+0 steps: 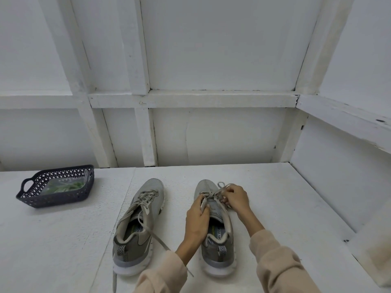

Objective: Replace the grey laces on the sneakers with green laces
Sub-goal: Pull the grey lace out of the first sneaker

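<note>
Two grey sneakers stand side by side on the white surface, toes pointing away from me. The left sneaker (138, 225) has its grey lace untied, with loose ends trailing toward me. My left hand (197, 218) grips the left side of the right sneaker (216, 244) by its eyelet edge. My right hand (234, 197) pinches the grey lace (221, 188) over that shoe's upper eyelets. The green laces (67, 186) lie in a clear packet inside the dark basket (38, 199) at the far left.
The white table (285, 208) ends at a white panelled wall behind and a white side wall on the right. Cream sleeves cover both forearms. Open white surface lies between the basket and the shoes.
</note>
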{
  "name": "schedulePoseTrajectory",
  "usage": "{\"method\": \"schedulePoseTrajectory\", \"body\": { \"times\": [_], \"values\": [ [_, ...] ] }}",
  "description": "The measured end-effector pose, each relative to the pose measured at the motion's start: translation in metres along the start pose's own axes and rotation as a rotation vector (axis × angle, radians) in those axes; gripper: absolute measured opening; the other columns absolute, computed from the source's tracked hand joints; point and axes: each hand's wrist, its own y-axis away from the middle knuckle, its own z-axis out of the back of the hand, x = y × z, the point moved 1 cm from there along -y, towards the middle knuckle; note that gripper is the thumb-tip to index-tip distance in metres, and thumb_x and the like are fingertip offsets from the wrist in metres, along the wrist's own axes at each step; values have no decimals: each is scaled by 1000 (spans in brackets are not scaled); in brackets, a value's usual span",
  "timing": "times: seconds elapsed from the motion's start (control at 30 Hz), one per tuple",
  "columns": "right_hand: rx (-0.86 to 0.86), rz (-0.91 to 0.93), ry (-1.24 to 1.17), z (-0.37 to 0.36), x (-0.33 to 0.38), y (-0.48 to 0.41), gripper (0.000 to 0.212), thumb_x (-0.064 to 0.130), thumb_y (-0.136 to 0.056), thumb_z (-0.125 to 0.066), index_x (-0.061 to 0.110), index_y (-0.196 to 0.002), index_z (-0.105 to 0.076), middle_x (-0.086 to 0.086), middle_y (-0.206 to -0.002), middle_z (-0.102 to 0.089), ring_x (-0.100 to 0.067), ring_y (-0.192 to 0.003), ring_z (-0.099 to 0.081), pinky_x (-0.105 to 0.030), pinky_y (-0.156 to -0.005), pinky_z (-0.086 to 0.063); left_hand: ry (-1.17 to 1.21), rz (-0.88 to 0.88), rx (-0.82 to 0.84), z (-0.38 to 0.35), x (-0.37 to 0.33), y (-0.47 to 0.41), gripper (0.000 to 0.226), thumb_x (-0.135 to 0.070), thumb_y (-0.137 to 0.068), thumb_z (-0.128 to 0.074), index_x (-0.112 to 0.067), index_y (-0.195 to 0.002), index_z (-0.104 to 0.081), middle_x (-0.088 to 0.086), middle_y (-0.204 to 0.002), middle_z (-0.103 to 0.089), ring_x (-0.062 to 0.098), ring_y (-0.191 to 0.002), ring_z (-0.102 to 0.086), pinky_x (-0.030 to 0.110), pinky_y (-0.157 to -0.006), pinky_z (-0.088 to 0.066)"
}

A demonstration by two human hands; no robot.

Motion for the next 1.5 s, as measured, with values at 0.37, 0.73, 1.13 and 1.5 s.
{"method": "schedulePoseTrajectory", "body": {
  "times": [0.37, 0.73, 1.13, 1.5],
  "values": [
    [-8, 41, 224, -8, 1, 1, 17, 19, -90, -61, 16, -74, -57, -4, -77, -66, -23, -76, -62, -35, -70, -49, 11, -20, 1, 1, -2, 1, 35, -8, -99, -46, -18, -132, -54, -12, -119, -54, 5, -109, -50, 9, -86, -35],
    [65, 2, 216, -2, 6, 2, 28, 19, -82, -72, 23, -60, -55, 4, -66, -60, -18, -68, -57, -33, -68, -46, -19, -19, -2, 1, -3, 1, 37, -8, -99, -47, -13, -135, -52, -12, -118, -52, 7, -110, -50, 14, -90, -35],
    [-91, -65, -116, -3, 4, 13, 32, 20, -102, -40, 16, -77, -58, -3, -72, -69, -22, -65, -65, -45, -78, -55, 45, -24, -10, 4, 0, 0, 16, -29, -101, -49, -26, -110, -62, -19, -103, -62, -5, -94, -56, 12, -83, -44],
    [-54, -32, -385, -11, -6, 53, 18, 29, -96, -57, 15, -94, -68, -3, -93, -69, -21, -93, -64, -35, -84, -50, -534, -48, 44, 26, 2, -59, 20, -19, -93, -61, -14, -107, -74, 3, -105, -72, 21, -96, -67, 29, -84, -48]
  ]
}}
